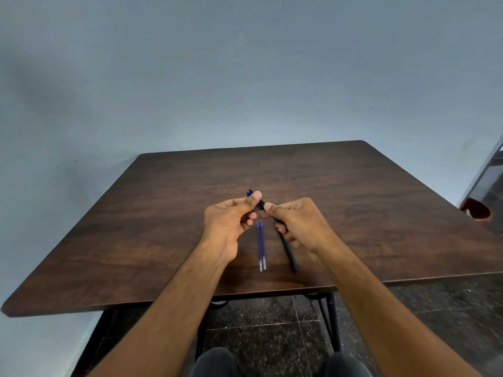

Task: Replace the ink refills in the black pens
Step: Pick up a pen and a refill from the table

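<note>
— Step? Opening the first pen (260, 204), held above mid-tabletop (381, 213); left hand (231, 224) pinched the capped end, right hand (296, 221) gripped the barrel.

— Next? Probably twisting apart. Refills (261, 244) and second pen (290, 254) lay toward the near edge.

Above a dark wooden table (168, 213), the left hand (231, 227) and the right hand (296, 224) hold one black pen (261, 204) between them, each pinching it with thumb and fingers. Its blue end (250, 192) pokes out past the left thumb. Two blue refills (261, 244) lie side by side on the table below the hands. A second black pen (290, 254) lies just right of them, partly under the right hand.
</note>
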Action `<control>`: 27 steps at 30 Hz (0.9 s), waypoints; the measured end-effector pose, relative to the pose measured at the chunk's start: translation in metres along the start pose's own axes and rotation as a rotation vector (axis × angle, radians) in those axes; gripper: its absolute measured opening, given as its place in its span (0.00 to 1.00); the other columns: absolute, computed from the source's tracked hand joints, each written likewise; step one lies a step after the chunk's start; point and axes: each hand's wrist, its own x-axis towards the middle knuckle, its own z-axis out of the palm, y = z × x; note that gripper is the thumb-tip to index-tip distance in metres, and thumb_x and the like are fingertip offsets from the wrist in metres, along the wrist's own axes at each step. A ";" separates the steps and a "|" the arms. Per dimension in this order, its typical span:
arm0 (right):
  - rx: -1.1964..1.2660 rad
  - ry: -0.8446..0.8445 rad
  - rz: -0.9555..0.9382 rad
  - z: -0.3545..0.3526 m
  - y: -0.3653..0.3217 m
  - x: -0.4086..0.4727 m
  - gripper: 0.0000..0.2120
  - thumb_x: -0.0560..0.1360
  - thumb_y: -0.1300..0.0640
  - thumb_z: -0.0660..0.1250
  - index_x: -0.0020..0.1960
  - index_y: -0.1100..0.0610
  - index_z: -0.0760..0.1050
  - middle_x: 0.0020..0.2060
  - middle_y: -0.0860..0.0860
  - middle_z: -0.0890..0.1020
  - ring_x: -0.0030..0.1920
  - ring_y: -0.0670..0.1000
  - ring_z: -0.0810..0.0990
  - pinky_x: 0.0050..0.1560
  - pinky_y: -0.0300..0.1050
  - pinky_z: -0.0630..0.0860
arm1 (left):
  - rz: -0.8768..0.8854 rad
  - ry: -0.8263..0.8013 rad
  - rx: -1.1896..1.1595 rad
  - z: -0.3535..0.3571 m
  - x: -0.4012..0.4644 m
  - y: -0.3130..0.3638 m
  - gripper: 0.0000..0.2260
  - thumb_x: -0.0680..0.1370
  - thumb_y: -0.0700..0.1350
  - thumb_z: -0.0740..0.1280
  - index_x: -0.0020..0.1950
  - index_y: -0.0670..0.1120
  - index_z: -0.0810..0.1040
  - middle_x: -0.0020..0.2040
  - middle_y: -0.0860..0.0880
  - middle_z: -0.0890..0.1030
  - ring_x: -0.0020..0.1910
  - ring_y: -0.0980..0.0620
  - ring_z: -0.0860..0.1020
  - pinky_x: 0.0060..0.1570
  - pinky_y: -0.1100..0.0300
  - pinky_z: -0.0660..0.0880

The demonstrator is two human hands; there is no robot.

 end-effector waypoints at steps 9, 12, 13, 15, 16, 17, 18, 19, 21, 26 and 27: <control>0.121 -0.022 0.126 -0.004 -0.001 -0.002 0.14 0.80 0.53 0.63 0.49 0.60 0.85 0.26 0.50 0.75 0.22 0.45 0.64 0.19 0.37 0.59 | 0.031 -0.018 0.008 0.001 -0.001 0.000 0.16 0.61 0.45 0.81 0.43 0.39 0.84 0.34 0.46 0.85 0.28 0.55 0.78 0.30 0.64 0.77; 0.133 -0.026 0.137 -0.004 0.000 -0.001 0.15 0.78 0.55 0.62 0.49 0.61 0.85 0.26 0.51 0.75 0.22 0.45 0.64 0.19 0.38 0.58 | 0.042 -0.017 0.035 0.000 -0.001 -0.001 0.14 0.63 0.44 0.81 0.43 0.39 0.85 0.34 0.47 0.85 0.30 0.55 0.79 0.32 0.64 0.78; 0.135 -0.027 0.138 -0.004 0.000 -0.001 0.15 0.78 0.55 0.62 0.49 0.61 0.85 0.26 0.51 0.76 0.22 0.45 0.64 0.19 0.38 0.58 | 0.048 -0.015 0.043 -0.001 -0.001 -0.001 0.13 0.64 0.44 0.81 0.43 0.39 0.85 0.34 0.47 0.85 0.30 0.55 0.79 0.32 0.64 0.79; 0.141 -0.034 0.139 -0.004 0.003 -0.001 0.15 0.78 0.56 0.62 0.49 0.62 0.85 0.26 0.51 0.76 0.22 0.45 0.64 0.19 0.38 0.58 | 0.058 -0.014 0.054 -0.002 0.000 -0.002 0.13 0.64 0.44 0.80 0.43 0.39 0.85 0.34 0.47 0.85 0.30 0.55 0.79 0.32 0.64 0.79; 0.146 -0.038 0.140 -0.003 0.004 -0.001 0.15 0.78 0.56 0.62 0.49 0.62 0.85 0.26 0.51 0.76 0.22 0.45 0.64 0.19 0.38 0.58 | 0.060 -0.010 0.056 -0.003 0.000 -0.002 0.12 0.64 0.44 0.80 0.43 0.39 0.85 0.34 0.47 0.85 0.29 0.55 0.79 0.32 0.64 0.79; 0.151 -0.043 0.142 -0.003 0.005 -0.001 0.15 0.78 0.56 0.62 0.49 0.62 0.85 0.26 0.51 0.76 0.22 0.45 0.64 0.19 0.38 0.58 | 0.059 -0.003 0.058 -0.004 0.000 -0.002 0.12 0.65 0.44 0.80 0.43 0.39 0.85 0.34 0.47 0.85 0.29 0.55 0.79 0.32 0.64 0.78; 0.158 -0.047 0.145 -0.002 0.005 -0.001 0.15 0.79 0.56 0.62 0.49 0.62 0.85 0.26 0.51 0.76 0.22 0.45 0.64 0.19 0.38 0.57 | 0.058 0.004 0.060 -0.004 0.000 -0.002 0.12 0.65 0.44 0.80 0.44 0.39 0.85 0.35 0.46 0.85 0.29 0.55 0.79 0.31 0.64 0.78; 0.163 -0.053 0.147 -0.002 0.006 -0.001 0.15 0.79 0.56 0.62 0.50 0.62 0.84 0.26 0.52 0.76 0.22 0.45 0.64 0.19 0.38 0.57 | 0.059 0.009 0.064 -0.005 0.000 -0.002 0.13 0.66 0.44 0.80 0.44 0.39 0.85 0.36 0.45 0.86 0.29 0.55 0.79 0.31 0.64 0.77; 0.166 -0.064 0.142 -0.001 0.006 0.000 0.15 0.79 0.57 0.61 0.50 0.63 0.84 0.27 0.52 0.75 0.22 0.46 0.63 0.19 0.38 0.57 | 0.060 0.010 0.074 -0.007 0.001 -0.001 0.14 0.66 0.45 0.81 0.46 0.38 0.85 0.38 0.43 0.86 0.28 0.55 0.78 0.31 0.63 0.77; 0.181 -0.071 0.124 0.004 0.006 0.001 0.14 0.79 0.58 0.61 0.50 0.64 0.84 0.27 0.53 0.75 0.22 0.46 0.63 0.19 0.39 0.56 | 0.028 -0.001 0.105 -0.012 0.001 -0.004 0.13 0.68 0.45 0.80 0.46 0.37 0.85 0.39 0.43 0.86 0.28 0.56 0.78 0.33 0.62 0.78; 0.190 -0.077 0.119 0.006 0.007 0.002 0.14 0.79 0.59 0.61 0.50 0.65 0.83 0.28 0.54 0.75 0.22 0.46 0.63 0.19 0.39 0.56 | 0.026 -0.006 0.110 -0.013 0.002 -0.005 0.12 0.69 0.45 0.79 0.45 0.38 0.85 0.38 0.44 0.85 0.28 0.56 0.78 0.33 0.62 0.78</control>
